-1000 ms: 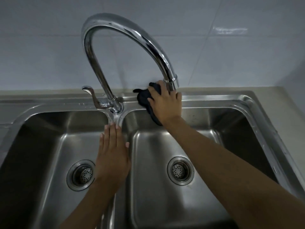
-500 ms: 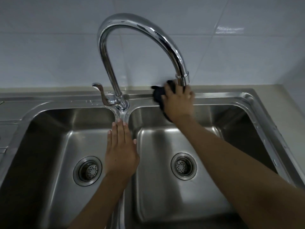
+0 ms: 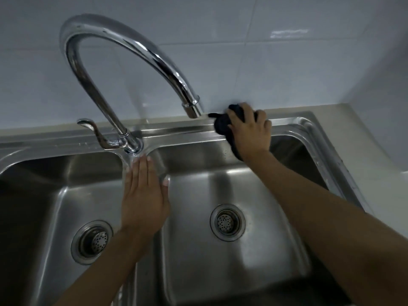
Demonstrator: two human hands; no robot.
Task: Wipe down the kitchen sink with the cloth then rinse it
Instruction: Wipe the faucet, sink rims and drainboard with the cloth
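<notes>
R hand (image 3: 250,134) grip clamps dark cloth (image 3: 223,125) on sink (image 3: 176,133) rear rim; L hand (image 3: 144,195) flat, spread on divider.

Brushed steel sink (image 3: 220,188), glossy chrome faucet (image 3: 154,56)

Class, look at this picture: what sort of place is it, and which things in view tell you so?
Most likely a home kitchen. A steel double sink with two drains sits in a counter against a white tiled wall, with a tall curved tap over it. The right hand presses a dark cloth on the rim.
</notes>
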